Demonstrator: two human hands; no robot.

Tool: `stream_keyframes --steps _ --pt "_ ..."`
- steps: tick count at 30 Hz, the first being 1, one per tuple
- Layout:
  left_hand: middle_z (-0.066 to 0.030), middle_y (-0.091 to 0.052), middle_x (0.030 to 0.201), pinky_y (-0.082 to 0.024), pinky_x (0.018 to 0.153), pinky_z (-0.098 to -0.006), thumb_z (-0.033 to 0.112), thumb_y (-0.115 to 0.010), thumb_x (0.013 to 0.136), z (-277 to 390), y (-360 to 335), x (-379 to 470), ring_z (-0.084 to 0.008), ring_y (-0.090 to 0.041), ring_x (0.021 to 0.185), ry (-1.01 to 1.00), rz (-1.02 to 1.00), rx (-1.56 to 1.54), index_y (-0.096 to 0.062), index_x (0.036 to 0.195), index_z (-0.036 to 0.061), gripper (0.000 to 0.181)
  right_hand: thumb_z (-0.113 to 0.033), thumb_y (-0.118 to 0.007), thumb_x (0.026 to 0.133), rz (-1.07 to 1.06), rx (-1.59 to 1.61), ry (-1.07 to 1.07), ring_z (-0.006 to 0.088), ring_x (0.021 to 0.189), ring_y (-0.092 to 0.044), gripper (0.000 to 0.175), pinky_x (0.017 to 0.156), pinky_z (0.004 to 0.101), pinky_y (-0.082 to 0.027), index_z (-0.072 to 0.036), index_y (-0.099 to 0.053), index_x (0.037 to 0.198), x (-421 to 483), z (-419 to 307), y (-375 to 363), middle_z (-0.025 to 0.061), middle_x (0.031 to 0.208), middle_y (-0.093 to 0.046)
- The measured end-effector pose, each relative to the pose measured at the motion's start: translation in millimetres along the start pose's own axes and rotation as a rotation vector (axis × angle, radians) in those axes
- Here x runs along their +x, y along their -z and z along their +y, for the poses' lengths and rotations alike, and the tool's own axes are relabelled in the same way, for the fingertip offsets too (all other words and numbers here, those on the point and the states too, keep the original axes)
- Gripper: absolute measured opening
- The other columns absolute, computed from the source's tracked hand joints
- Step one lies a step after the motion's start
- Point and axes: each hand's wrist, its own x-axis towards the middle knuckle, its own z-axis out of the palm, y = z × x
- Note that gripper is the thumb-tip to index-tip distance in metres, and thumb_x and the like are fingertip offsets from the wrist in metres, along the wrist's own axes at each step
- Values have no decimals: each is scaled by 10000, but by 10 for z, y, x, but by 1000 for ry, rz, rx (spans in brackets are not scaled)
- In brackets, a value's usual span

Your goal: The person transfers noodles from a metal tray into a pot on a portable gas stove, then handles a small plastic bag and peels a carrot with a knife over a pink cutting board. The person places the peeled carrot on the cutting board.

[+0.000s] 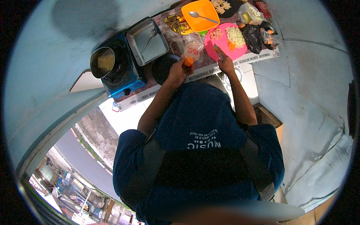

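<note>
In my left hand (178, 72) is a carrot piece (188, 61) with its round cut face showing. My right hand (225, 65) grips a knife (219, 53), its blade over the near edge of a pink plate or board (211, 49). A bit of orange carrot seems to cling by the blade. Spread on the pink surface are a heap of pale shredded vegetable (235, 36), a small pile of carrot shreds (231, 45) and pinkish chopped pieces (216, 34). Beside my left hand lies a clear plastic bag with red print (193, 50).
An orange bowl (200, 25) holds a spoon (203, 17). To the left stand a blue stove (121, 87) with a pot (92, 62), a metal tray (166, 53) and a dark pan (161, 70). A black plastic bag (252, 38) and bananas (186, 31) are also on the table.
</note>
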Motion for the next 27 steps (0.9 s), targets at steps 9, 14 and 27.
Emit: stream_keyframes --steps 9,14,27 --pt "-98 -656 969 -537 813 -355 487 -356 1108 29 -33 -46 -192 -628 838 -2 45 7 -618 1260 -5 577 -131 -543 930 -70 -36 -59 487 907 -685 678 860 581 -542 -328 -387 1560 34 -209 18 314 910 -678" --pt "-101 -657 954 -538 793 -358 485 -361 1107 15 -3 -5 -197 -630 816 5 22 -11 -610 1255 -6 570 -151 -535 965 25 -12 -37 481 921 -691 641 843 576 -541 -302 -376 1568 30 -192 -30 309 946 -688" --pt "-103 -660 917 -521 736 -371 488 -351 1104 -23 81 57 -211 -639 783 -228 12 352 -562 1187 36 505 -180 -560 964 0 134 -28 454 966 -689 576 882 480 -537 -137 -453 1528 84 12 -163 306 975 -688"
